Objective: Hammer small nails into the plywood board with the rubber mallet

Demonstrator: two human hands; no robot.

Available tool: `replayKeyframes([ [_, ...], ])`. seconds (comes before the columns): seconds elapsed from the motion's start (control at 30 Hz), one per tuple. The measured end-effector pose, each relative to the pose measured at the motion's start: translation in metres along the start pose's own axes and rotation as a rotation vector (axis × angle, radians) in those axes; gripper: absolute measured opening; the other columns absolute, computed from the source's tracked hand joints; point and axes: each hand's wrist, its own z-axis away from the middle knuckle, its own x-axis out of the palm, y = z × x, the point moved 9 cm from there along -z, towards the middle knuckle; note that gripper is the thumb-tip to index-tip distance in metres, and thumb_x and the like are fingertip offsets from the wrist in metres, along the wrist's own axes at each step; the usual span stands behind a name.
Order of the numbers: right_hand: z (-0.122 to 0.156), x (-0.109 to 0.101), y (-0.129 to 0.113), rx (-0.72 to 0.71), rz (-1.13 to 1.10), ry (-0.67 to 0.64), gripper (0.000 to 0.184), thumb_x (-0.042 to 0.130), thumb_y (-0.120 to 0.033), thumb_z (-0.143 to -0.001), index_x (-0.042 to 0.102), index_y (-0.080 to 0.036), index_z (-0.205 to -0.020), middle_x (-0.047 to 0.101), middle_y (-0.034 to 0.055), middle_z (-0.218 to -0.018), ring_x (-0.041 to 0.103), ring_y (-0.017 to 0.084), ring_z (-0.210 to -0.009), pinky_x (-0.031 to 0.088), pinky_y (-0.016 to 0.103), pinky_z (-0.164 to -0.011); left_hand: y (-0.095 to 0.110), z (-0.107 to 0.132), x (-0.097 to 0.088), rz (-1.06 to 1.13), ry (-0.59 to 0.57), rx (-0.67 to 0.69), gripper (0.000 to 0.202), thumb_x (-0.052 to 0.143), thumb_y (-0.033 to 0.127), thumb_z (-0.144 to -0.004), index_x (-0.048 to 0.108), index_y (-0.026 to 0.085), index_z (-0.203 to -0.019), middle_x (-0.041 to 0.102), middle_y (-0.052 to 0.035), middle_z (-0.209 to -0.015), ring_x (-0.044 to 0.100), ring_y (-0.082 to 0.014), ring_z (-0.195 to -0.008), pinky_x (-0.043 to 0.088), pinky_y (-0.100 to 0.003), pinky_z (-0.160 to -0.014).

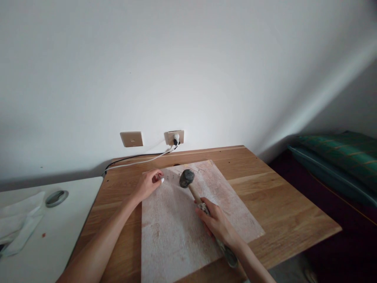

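Note:
My right hand (216,222) is wrapped around the handle of a mallet (187,178) with a dark, thick head. The head is over the far part of a pale, reddish-stained wooden board (176,220). Near the board's far left corner, my left hand (150,182) has its fingers curled together; what is between them, if anything, is too small to make out. A white patch shows at its thumb tip. Between that hand and the mallet head, a few small nails (173,176) stand in a row. Other thin nails (202,169) lie on the board beyond the mallet.
The board lies on a wooden table (282,196) against a white wall. A white table (73,212) with a plastic bag (23,220) adjoins at left. Cables (138,160) run from a wall socket (172,137) along the back edge. Green bedding (338,157) is at right.

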Motion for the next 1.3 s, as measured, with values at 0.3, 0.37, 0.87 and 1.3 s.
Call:
replayKeyframes([
  [0.3, 0.0002, 0.0011, 0.0030, 0.014, -0.015, -0.004, 0.047, 0.052, -0.055, -0.095, 0.058, -0.016, -0.119, 0.044, -0.0120, -0.047, 0.040, 0.010, -0.034, 0.031, 0.018, -0.032, -0.0038, 0.0015, -0.0019, 0.059, 0.033, 0.009, 0.018, 0.067, 0.024, -0.083, 0.069, 0.020, -0.101, 0.069, -0.0004, -0.084, 0.064, -0.0157, -0.073, 0.049, -0.027, -0.071],
  [0.37, 0.0002, 0.0012, 0.0034, 0.011, -0.018, -0.003, 0.049, 0.052, -0.056, -0.095, 0.059, -0.016, -0.121, 0.043, -0.0122, -0.046, 0.040, 0.010, -0.034, 0.031, 0.018, -0.032, -0.0031, 0.0021, -0.0013, 0.065, 0.028, 0.014, 0.016, 0.065, 0.024, -0.084, 0.069, 0.020, -0.099, 0.069, 0.0001, -0.082, 0.064, -0.0156, -0.073, 0.048, -0.027, -0.071],
  [0.87, 0.0019, 0.0011, 0.0020, 0.022, -0.006, -0.008, 0.053, 0.052, -0.059, -0.095, 0.058, -0.015, -0.123, 0.044, -0.0119, -0.046, 0.041, 0.011, -0.034, 0.030, 0.019, -0.032, 0.0010, 0.0009, -0.0014, 0.050, 0.016, 0.041, 0.007, 0.064, 0.024, -0.085, 0.069, 0.020, -0.087, 0.070, -0.0011, -0.080, 0.064, -0.0171, -0.075, 0.048, -0.029, -0.074],
  [1.3, 0.0010, 0.0014, 0.0030, 0.019, 0.002, -0.007, 0.053, 0.051, -0.058, -0.096, 0.058, -0.014, -0.124, 0.045, -0.0115, -0.045, 0.041, 0.011, -0.034, 0.031, 0.019, -0.034, 0.0013, 0.0008, 0.0008, 0.078, 0.002, 0.047, 0.007, 0.064, 0.024, -0.085, 0.070, 0.020, -0.084, 0.070, -0.0017, -0.080, 0.063, -0.0169, -0.073, 0.049, -0.029, -0.075],
])
